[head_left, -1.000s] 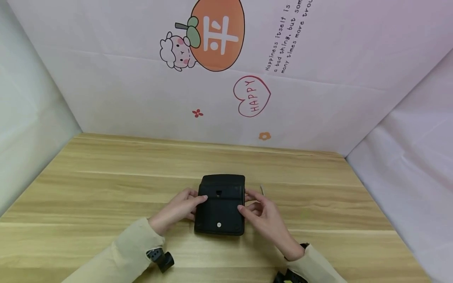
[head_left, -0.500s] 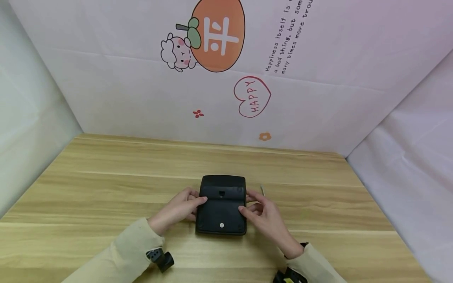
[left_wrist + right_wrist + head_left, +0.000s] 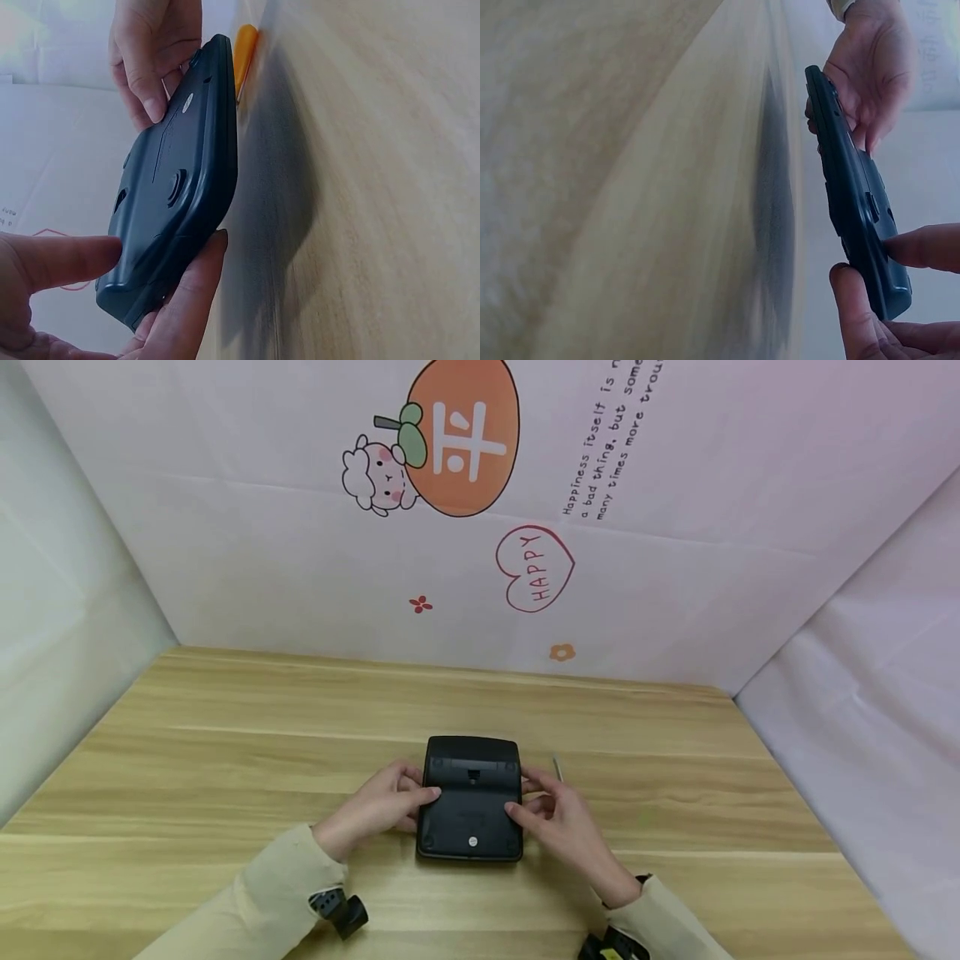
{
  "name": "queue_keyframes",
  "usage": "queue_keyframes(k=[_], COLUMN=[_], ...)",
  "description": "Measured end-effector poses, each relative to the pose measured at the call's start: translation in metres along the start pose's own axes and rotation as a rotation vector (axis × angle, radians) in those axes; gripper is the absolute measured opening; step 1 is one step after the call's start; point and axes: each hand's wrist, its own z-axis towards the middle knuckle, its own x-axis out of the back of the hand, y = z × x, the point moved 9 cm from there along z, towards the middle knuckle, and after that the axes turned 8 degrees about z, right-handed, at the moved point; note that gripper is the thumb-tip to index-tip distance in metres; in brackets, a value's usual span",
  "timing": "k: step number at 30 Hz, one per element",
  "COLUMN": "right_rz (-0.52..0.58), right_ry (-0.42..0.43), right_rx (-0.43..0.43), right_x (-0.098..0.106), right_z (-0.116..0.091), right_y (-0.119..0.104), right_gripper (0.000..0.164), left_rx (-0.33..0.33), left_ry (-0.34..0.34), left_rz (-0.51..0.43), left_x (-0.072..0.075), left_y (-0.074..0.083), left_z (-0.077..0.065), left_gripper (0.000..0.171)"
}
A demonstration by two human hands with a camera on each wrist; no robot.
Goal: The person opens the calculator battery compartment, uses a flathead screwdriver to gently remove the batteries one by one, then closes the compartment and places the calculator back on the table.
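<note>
A black calculator [image 3: 468, 810] is held underside up above the table, showing a latch slot, small round feet and a round pale spot near its lower edge. My left hand [image 3: 378, 806] grips its left edge, thumb on the underside and fingers beneath. On the opposite edge, my right hand [image 3: 562, 827] pinches it the same way. Both wrist views show the calculator [image 3: 176, 180] lifted clear of the wood, casting a shadow. Its front face is turned down and mostly hidden. Beyond it lies a screwdriver [image 3: 244, 54] with an orange handle; in the head view only its thin metal shaft [image 3: 557, 767] shows.
The wooden table [image 3: 262, 735] stretches out on all sides of the hands. A white printed backdrop [image 3: 300, 577] rises at its far edge, and white cloth [image 3: 862, 710] hangs along the right side, with more on the left.
The calculator has shifted slightly to the right and changed its tilt, so the underside's feet and slot show more distinctly. Both hands keep their hold with little movement.
</note>
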Motion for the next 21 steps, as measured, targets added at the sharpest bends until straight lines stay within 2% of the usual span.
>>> queue_keyframes(k=[13,21], right_rz=[-0.093,-0.119], right_ry=[-0.06,-0.079], right_rx=[0.054,0.062], right_x=[-0.0043,-0.0069], right_z=[0.0014,0.0032], right_y=[0.0021,0.0048], right_gripper=[0.06,0.064], left_rx=[-0.03,-0.047], left_ry=[-0.01,-0.037], left_rz=[0.048,0.044], left_x=[0.0012,0.0002], left_y=[-0.0046,-0.0052], left_z=[0.0011,0.0021], left_gripper=[0.027,0.032])
